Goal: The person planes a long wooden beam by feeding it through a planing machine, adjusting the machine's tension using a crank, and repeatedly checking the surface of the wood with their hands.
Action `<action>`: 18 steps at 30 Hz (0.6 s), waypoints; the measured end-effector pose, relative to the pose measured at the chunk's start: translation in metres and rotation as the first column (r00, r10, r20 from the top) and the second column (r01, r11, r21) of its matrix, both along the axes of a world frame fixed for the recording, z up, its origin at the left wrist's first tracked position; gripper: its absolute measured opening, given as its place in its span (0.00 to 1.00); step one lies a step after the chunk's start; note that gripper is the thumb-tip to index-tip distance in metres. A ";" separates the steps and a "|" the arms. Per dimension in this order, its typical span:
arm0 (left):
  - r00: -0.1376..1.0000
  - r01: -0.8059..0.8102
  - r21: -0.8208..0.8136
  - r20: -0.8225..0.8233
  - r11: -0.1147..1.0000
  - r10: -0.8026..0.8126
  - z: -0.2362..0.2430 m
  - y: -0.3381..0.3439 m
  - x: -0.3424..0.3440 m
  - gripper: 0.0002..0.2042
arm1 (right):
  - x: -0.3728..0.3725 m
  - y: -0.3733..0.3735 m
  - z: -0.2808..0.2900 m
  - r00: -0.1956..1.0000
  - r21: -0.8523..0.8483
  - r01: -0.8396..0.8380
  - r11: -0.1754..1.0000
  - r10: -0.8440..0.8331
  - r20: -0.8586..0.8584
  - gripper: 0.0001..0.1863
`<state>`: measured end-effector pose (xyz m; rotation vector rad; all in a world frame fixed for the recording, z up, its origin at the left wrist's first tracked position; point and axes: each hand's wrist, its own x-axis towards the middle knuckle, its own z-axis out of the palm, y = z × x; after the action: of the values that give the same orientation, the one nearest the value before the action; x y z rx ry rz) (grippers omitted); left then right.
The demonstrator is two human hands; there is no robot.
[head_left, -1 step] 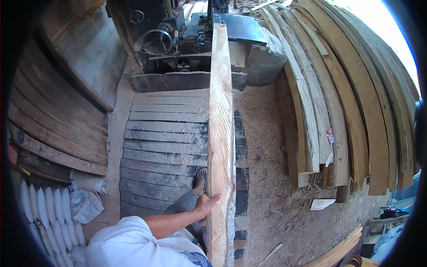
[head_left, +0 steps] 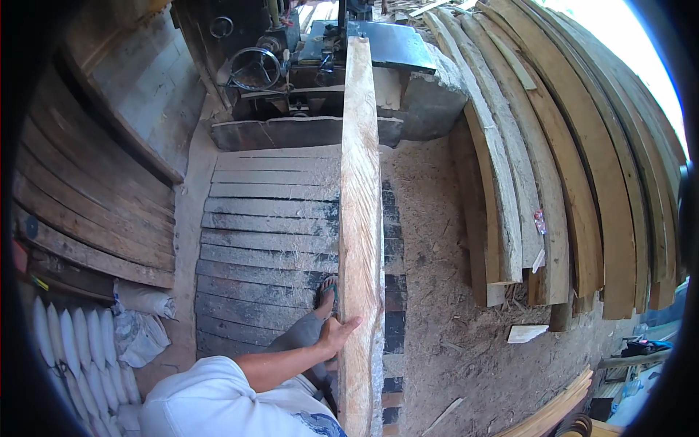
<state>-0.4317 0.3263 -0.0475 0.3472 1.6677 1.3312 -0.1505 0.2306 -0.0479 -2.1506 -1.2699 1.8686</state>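
We see the left hand (head_left: 340,337) clamped on the wooden beam (head_left: 359,175), thumb over its left edge, other fingers hidden; the right hand is not in view, so we cannot tell its state. The beam runs from the lower border towards the machine (head_left: 298,65). Between its right edge and the stacked planks (head_left: 575,182), the ground (head_left: 437,291) leaves open room. We count one beam, two handwheels (head_left: 254,70), one foot (head_left: 325,296).

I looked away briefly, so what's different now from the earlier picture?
Nothing has visibly moved, been grasped or let go. The left hand still holds the long wooden beam, and the stacked planks on the right lie as before.
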 end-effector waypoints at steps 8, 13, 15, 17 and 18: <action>0.990 0.040 0.024 0.132 0.999 -0.043 0.016 0.087 -0.090 0.32 | -0.039 0.045 -0.017 0.998 -0.075 -0.058 0.995 0.060 0.025 0.29; 0.998 0.065 -0.005 -0.006 0.998 -0.065 -0.027 0.176 -0.167 0.30 | -0.030 0.030 -0.034 0.990 -0.218 -0.112 0.969 0.128 0.060 0.31; 0.999 0.015 0.042 0.043 0.999 -0.017 -0.027 0.224 -0.206 0.32 | -0.017 0.015 -0.038 0.985 -0.258 -0.139 0.956 0.159 0.059 0.32; 0.991 0.008 0.050 0.134 0.999 -0.014 -0.024 0.273 -0.254 0.32 | -0.016 0.018 -0.041 0.981 -0.253 -0.174 0.952 0.190 0.041 0.33; 0.974 -0.002 0.062 0.225 0.998 -0.012 -0.022 0.291 -0.271 0.31 | -0.022 0.028 -0.048 0.979 -0.232 -0.192 0.954 0.204 0.028 0.34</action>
<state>-0.7031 0.6171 -0.0690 0.2270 1.4385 1.3673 -0.1724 0.2586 -0.0957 -2.2696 -1.3909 2.1472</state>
